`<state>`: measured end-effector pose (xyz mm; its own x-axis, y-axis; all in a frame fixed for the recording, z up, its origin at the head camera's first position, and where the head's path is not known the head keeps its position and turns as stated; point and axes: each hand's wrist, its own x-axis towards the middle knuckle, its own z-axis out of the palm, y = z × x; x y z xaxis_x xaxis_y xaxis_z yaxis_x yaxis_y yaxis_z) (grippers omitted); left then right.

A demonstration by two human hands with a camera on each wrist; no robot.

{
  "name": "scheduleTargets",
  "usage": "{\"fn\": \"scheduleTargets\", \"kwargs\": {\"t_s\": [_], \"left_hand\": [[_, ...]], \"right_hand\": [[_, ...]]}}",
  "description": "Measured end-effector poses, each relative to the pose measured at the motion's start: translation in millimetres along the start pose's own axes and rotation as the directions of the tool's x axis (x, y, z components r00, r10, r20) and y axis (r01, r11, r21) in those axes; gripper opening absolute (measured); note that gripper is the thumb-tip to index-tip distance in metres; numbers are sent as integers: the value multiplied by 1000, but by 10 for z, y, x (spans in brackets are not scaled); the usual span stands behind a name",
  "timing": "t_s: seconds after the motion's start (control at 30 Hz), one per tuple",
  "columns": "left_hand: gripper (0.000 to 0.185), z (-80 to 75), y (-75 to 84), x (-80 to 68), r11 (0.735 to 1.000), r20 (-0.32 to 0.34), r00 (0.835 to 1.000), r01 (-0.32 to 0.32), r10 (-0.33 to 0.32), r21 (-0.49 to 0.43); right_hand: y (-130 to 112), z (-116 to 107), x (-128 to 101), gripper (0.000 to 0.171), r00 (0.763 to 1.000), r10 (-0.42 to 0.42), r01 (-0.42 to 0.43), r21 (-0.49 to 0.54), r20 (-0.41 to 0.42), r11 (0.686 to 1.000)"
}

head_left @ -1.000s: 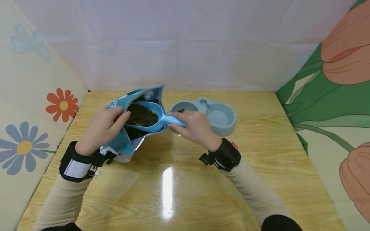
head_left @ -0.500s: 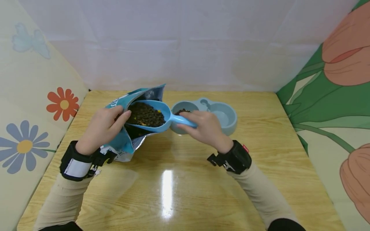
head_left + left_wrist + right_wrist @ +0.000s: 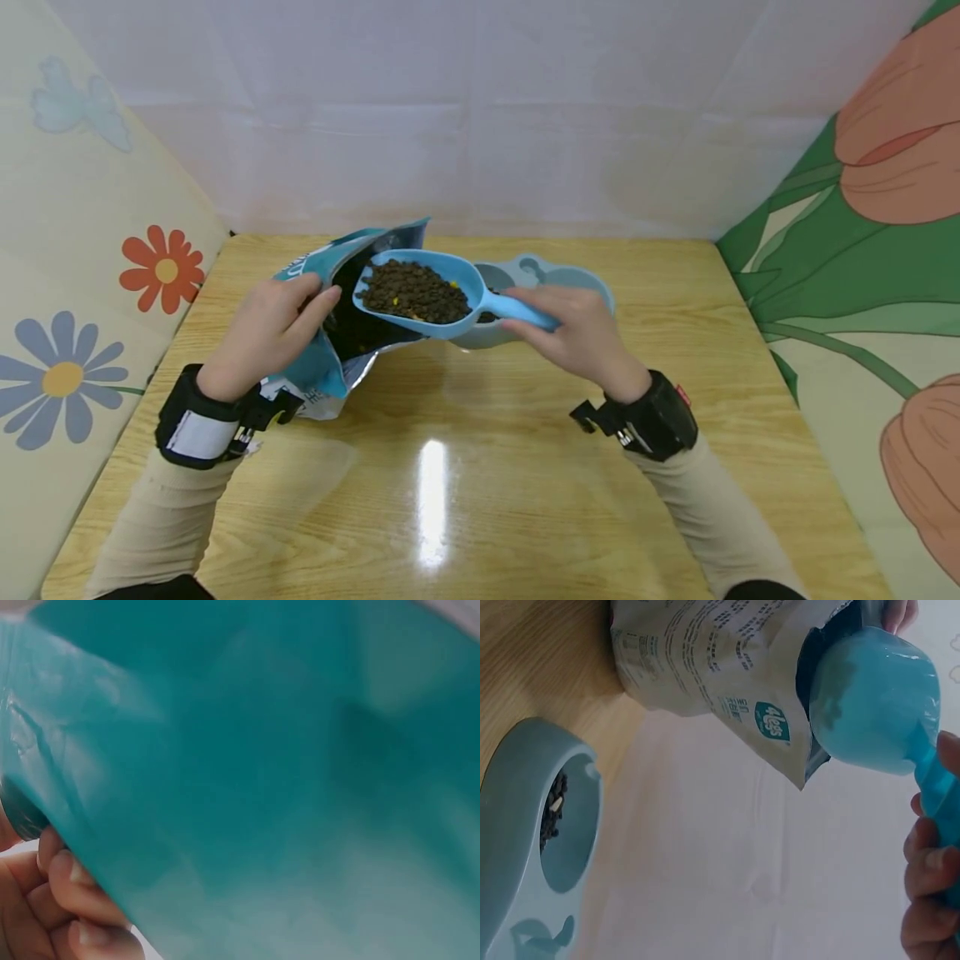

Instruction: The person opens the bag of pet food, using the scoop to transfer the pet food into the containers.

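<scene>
My right hand grips the handle of a blue scoop heaped with brown pet food kibble, a few yellow bits among it. The scoop's front lip lies over the mouth of a teal and white pet food bag, which gapes toward the right. With curled fingers and thumb, my left hand holds the bag's edge. In the left wrist view the bag's teal side covers most of the picture, with fingers at its edge. Seen from the right wrist, the scoop is just outside the bag's opening.
Behind the scoop and right hand stands a grey-blue double pet bowl, partly hidden. Some kibble lies in one of its wells. All this is on a wooden table with a white cloth backdrop and flower-printed side panels.
The right hand has drawn the filled scoop rightward and up out of the bag, so more of it shows, now overlapping the bowl in view. The left hand and bag have stayed put.
</scene>
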<state>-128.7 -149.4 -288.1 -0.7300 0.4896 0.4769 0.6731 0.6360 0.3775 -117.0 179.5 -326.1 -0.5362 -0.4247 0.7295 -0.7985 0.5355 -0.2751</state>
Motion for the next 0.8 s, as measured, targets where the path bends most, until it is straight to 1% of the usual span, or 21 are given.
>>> {"fn": "scheduleTargets", "kwargs": {"t_s": [0.13,0.23,0.27,0.37,0.47,0.5,0.57,0.7,0.8], "left_hand": [[35,3,4,2,1000,0,1000,0,0,3],[34,4,10,1,1000,1,1000,6,-6,4],[34,5,12,1,1000,3,1000,10,-10,3],[33,3,16,2,1000,5,1000,18,-18,6],[33,-5,22,4,1000,5,1000,24,-24,6],[33,-8,24,4,1000,3,1000,24,-24,5],[33,-10,30,4,1000,-1,1000,22,-22,6],[33,-4,29,-1,1000,-6,1000,21,-21,11],[33,0,31,-3,1000,-4,1000,27,-27,12]], "right_hand": [[41,-67,-62,46,1000,-6,5,-25,-29,1000],[85,-112,-120,36,999,-7,6,-29,-42,1000],[167,-89,-169,35,998,-23,23,-5,-64,1000],[203,-136,-226,38,998,-12,11,-8,-62,1000],[226,-194,-265,36,999,6,-7,-25,-49,1000],[164,-254,-244,34,999,30,-32,-58,-23,998],[173,-295,-260,38,999,47,-48,-69,-19,996],[209,-372,-313,52,996,84,-86,-101,-23,991],[265,-416,-370,55,994,105,-108,-119,-39,987]]}}
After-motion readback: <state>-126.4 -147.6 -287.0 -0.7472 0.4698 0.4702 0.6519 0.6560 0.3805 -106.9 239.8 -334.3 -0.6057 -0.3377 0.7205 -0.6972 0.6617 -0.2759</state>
